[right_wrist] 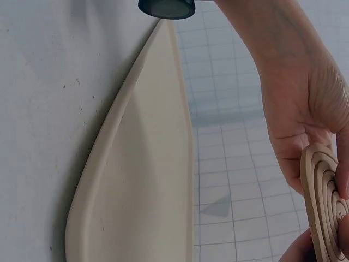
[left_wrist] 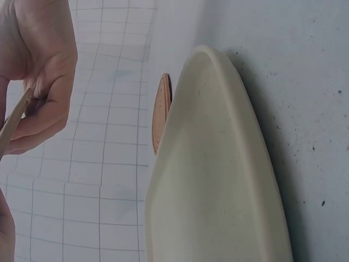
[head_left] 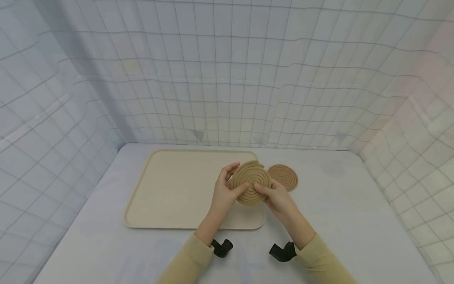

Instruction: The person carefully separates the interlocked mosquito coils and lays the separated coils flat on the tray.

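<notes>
"What's spiralled?"
"My tan coil [head_left: 252, 173] and, to its right, a redder-brown disc [head_left: 285, 177]."
"The rest?"
"Plain cream tray [head_left: 181, 189] left, pale far wall [head_left: 248, 71] gridded in grey, my sleeves [head_left: 188, 258] a soft yellow."

From my end I can't make out any text, label, brand, number or sign in the three views: nothing legible on the held spiral disc [head_left: 251, 173], the second disc [head_left: 285, 177], the tray [head_left: 177, 189], the bench [head_left: 340, 213], the black wrist pieces [head_left: 282, 253] or the gridded backdrop [head_left: 227, 71].
</notes>
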`<state>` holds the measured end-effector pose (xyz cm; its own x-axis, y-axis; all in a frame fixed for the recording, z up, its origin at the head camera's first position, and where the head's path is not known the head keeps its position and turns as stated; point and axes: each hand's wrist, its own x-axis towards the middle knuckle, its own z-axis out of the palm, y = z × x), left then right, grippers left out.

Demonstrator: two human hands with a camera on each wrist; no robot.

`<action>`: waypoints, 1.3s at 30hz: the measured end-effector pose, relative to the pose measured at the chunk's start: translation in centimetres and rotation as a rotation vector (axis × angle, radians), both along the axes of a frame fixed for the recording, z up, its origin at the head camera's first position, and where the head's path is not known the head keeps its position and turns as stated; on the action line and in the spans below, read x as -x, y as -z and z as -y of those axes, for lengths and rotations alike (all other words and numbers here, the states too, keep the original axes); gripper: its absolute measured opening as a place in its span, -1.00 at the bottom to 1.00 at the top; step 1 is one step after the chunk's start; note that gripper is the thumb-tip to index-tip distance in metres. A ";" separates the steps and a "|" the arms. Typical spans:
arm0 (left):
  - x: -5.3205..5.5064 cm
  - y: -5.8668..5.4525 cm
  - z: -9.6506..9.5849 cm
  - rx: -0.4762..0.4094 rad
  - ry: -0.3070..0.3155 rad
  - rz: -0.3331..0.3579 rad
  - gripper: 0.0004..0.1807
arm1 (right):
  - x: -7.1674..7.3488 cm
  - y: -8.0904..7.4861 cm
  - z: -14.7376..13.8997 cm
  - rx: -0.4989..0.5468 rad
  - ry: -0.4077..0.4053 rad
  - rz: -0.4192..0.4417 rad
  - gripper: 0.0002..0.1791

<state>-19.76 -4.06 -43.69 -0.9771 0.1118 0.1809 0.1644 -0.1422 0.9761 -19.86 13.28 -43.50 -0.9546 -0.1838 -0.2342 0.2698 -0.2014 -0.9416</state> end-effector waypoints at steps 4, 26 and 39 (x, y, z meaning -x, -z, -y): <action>0.1 0.2 0.3 0.015 -0.044 0.055 -0.40 | 0.0 -0.1 0.9 0.054 0.016 0.004 -0.49; 0.0 0.5 1.3 0.076 -0.188 0.116 -0.52 | 0.2 0.3 3.6 0.103 -0.069 -0.035 -0.76; -0.6 1.0 2.8 0.099 -0.234 0.045 -0.65 | 0.5 -0.6 2.3 -0.141 0.075 -0.184 -0.64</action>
